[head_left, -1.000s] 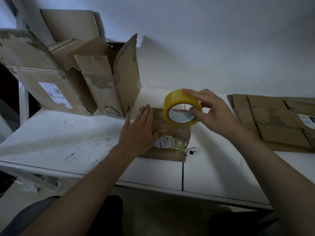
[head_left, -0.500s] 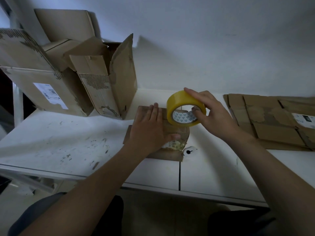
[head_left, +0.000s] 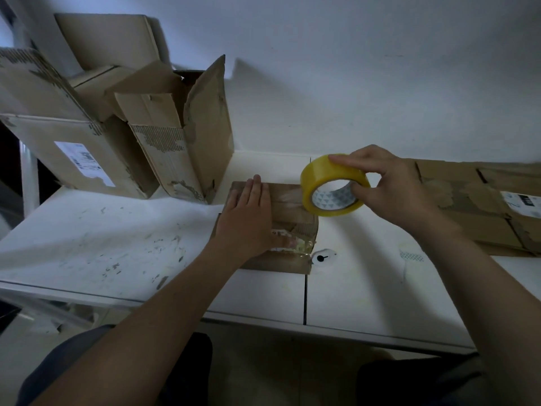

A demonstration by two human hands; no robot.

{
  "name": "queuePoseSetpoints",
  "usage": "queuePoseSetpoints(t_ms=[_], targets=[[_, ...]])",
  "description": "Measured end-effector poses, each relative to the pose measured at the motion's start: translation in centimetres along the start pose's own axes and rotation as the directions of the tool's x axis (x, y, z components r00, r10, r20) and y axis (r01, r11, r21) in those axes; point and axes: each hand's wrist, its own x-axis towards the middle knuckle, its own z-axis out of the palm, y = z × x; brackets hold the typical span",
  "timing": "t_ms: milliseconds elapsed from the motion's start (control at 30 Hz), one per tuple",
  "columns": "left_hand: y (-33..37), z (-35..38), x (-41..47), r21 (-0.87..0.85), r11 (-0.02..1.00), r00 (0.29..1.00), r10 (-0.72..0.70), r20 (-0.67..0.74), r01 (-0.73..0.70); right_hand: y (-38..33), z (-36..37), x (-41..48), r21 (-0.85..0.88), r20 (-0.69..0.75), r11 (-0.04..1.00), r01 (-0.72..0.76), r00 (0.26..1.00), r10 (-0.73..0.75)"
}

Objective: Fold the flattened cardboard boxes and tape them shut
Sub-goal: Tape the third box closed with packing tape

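Yellow tape roll (head_left: pixel 333 186) pinched by R hand (head_left: pixel 392 186); L hand (head_left: pixel 248 221) flat on small box (head_left: pixel 295 206), keeps flaps down.

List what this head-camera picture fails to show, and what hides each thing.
Head view:
- Much of the small box lies under the left hand.
- Part of the tape roll is under the grip of the right hand.
- The flat cardboard runs off the right edge.
- The label on the big box is too small to read.

Left hand (head_left: pixel 248 221) flat, right hand (head_left: pixel 392 189) grips tape roll (head_left: pixel 320 174)
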Motion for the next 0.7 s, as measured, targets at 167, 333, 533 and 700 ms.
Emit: queuePoseSetpoints(t_ms=[167, 333, 533, 700], targets=[[0.1, 0.0, -0.1, 0.009, 1.0, 1.0, -0.003, 0.0, 0.003, 1.0, -0.8, -1.1, -0.098, 0.034, 0.995, 0.005, 0.999, -0.001], [-0.1, -0.2, -0.1, 0.003, 1.0, 0.999, 0.007, 0.037, -0.007, 2.4, -1.1, -1.9, -0.169, 0.063, 0.985, -0.011, 0.998, 0.022], [-0.1, -0.1, 0.0, 0.022, 1.0, 0.999, -0.001, 0.043, 0.0, 4.0, -0.3, -2.7, -0.165, 0.077, 0.986, -0.022, 0.996, 0.035], [0.1, -0.1, 0.0, 0.016, 1.0, 1.0, -0.002, 0.026, 0.002, 4.8, 0.2, -3.5, -0.193, 0.078, 0.981, -0.015, 0.996, 0.031]])
